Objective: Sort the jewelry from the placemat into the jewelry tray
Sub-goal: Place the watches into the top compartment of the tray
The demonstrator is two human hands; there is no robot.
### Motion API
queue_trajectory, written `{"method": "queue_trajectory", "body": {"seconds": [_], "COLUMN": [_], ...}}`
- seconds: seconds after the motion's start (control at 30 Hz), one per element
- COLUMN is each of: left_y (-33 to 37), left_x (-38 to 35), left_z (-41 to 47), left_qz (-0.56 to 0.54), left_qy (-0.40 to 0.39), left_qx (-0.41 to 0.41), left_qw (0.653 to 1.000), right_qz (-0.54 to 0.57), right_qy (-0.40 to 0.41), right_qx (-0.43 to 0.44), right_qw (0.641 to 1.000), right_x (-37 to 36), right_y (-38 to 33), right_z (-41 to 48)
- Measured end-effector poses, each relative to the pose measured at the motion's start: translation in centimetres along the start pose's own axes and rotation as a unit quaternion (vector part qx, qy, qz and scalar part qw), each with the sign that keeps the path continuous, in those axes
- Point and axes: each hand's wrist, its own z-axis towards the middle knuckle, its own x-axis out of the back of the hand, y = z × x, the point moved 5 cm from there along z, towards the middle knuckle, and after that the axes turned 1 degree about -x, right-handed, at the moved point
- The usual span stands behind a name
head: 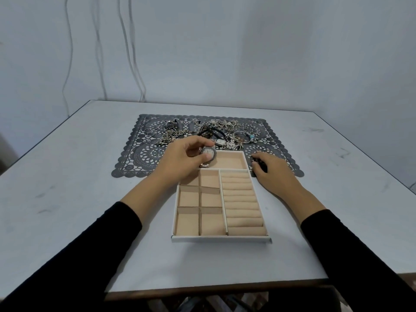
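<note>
The placemat (144, 154) is lying flat on the table (67, 176). Small loose rings (149, 129) are sitting on its left part. They are probably light and inclined to roll, so pinch each one across its band.

Your left hand (184, 158) is gripping a round-faced watch (208, 152), with thumb and fingers curled round the case. You are holding it at the left end of the wide far compartment (231, 161) of the jewelry tray (221, 239). A short run of metal link band is hanging below the case, and you cannot tell whether it is touching the lining. Expect this to be one of the heavier pieces, with a rigid case, a face that likely scratches and a limp band that swings. The case rim is the soundest hold. Support the band while lowering.

The tray is sitting on the table with its far end overlapping the placemat's near edge. No piece is showing in the square cells or on the ring rolls (242, 203).

Behind the tray, the jewelry pile (216, 129) is lying tangled on the placemat, with chains, a rectangular watch (221, 143) and a bangle (239, 136). The chains will probably snag, so lift them slowly from one end.

Your right hand (272, 172) is resting on the placemat just beside the tray's far right corner, fingers curled downward. Something dark is showing under the fingertips. You cannot tell whether the hand is holding a piece or only touching the lace.
</note>
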Motion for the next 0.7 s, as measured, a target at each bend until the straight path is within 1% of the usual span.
{"method": "queue_trajectory", "body": {"seconds": [0.27, 0.4, 0.57, 0.7], "left_y": [-0.2, 0.6, 0.6, -0.1], "left_x": [0.5, 0.3, 0.7, 1.2], "left_z": [0.5, 0.9, 1.4, 2.0], "left_qz": [0.083, 0.167, 0.223, 0.244], "left_qy": [-0.014, -0.037, -0.063, -0.070], "left_qx": [-0.031, -0.091, -0.121, -0.116], "left_qw": [0.996, 0.981, 0.965, 0.960], "right_qz": [0.008, 0.009, 0.004, 0.006], "right_qy": [0.002, 0.001, 0.000, -0.001], "right_qx": [-0.002, -0.004, -0.004, -0.007], "right_qw": [1.000, 1.000, 1.000, 1.000], "right_x": [0.1, 0.2, 0.1, 0.1], "right_y": [-0.2, -0.2, -0.2, -0.1], "right_z": [-0.1, -0.1, 0.0, 0.0]}}
